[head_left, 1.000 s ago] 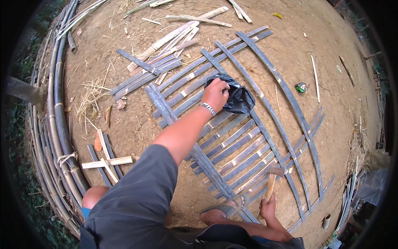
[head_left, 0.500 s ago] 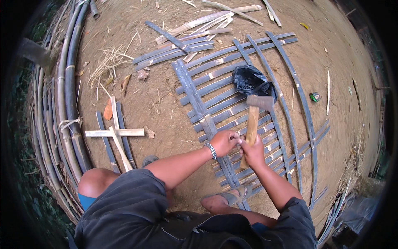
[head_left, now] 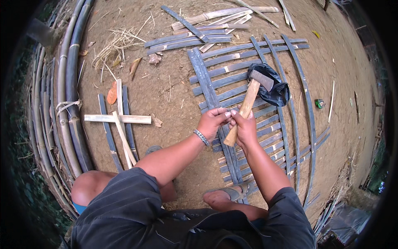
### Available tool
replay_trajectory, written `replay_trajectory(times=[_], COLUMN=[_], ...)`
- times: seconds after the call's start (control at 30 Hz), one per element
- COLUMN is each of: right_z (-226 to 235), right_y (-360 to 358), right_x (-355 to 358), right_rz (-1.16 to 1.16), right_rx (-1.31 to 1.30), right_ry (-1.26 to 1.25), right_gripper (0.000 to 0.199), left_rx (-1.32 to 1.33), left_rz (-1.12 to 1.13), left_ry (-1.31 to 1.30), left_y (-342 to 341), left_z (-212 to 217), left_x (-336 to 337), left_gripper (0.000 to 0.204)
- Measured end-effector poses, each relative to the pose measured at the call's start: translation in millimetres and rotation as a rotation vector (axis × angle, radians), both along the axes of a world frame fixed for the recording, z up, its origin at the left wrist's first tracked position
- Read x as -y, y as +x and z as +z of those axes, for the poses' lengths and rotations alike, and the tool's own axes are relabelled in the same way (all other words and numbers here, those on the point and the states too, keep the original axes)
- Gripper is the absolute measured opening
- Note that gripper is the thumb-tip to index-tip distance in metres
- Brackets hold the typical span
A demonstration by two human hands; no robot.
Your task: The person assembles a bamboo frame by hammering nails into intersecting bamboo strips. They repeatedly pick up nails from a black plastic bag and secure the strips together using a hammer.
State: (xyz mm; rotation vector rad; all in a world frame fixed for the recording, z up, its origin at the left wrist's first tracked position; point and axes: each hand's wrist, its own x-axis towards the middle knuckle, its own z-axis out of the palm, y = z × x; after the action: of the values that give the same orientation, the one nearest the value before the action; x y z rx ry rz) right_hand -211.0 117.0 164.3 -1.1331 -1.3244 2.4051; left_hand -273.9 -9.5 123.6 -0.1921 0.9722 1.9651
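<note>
I squat over a flat lattice of dark split-bamboo strips (head_left: pixel 226 62) lying on bare dirt. My right hand (head_left: pixel 246 129) grips the lower part of a hammer's pale wooden handle (head_left: pixel 248 99). Its grey metal head (head_left: pixel 262 79) points away from me, above a crumpled black plastic bag (head_left: pixel 278 90) that rests on the lattice. My left hand (head_left: pixel 212 123), with a metal bracelet on the wrist, has its fingertips pinched together right against my right hand. Whether it pinches something small is not visible.
A bundle of long bamboo poles (head_left: pixel 62 103) curves along the left. A cross of pale and dark slats (head_left: pixel 118 120) lies beside it. Loose strips (head_left: pixel 195 37) and dry grass lie beyond. A small green can (head_left: pixel 319 103) sits right. My sandalled foot (head_left: pixel 232 193) stands on the lattice.
One second ago my left hand reached into the black bag. It has drawn back to meet my right hand, which has lifted the hammer from the lattice.
</note>
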Motion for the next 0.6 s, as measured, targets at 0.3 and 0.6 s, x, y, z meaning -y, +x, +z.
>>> replay_trajectory(times=[0.3, 0.6], right_z=[-25, -35], right_y=[-26, 38], right_x=[22, 42], right_rz=[0.012, 0.213], right_rx=[0.047, 0.266], right_ry=[0.042, 0.150], right_gripper=[0.046, 0.038], left_rx=[-0.290, -0.944], left_rz=[0.090, 0.100], left_ry=[-0.342, -0.979], left_y=[-23, -84], left_z=[-28, -71], left_x=[10, 13], left_gripper=[0.013, 0.016])
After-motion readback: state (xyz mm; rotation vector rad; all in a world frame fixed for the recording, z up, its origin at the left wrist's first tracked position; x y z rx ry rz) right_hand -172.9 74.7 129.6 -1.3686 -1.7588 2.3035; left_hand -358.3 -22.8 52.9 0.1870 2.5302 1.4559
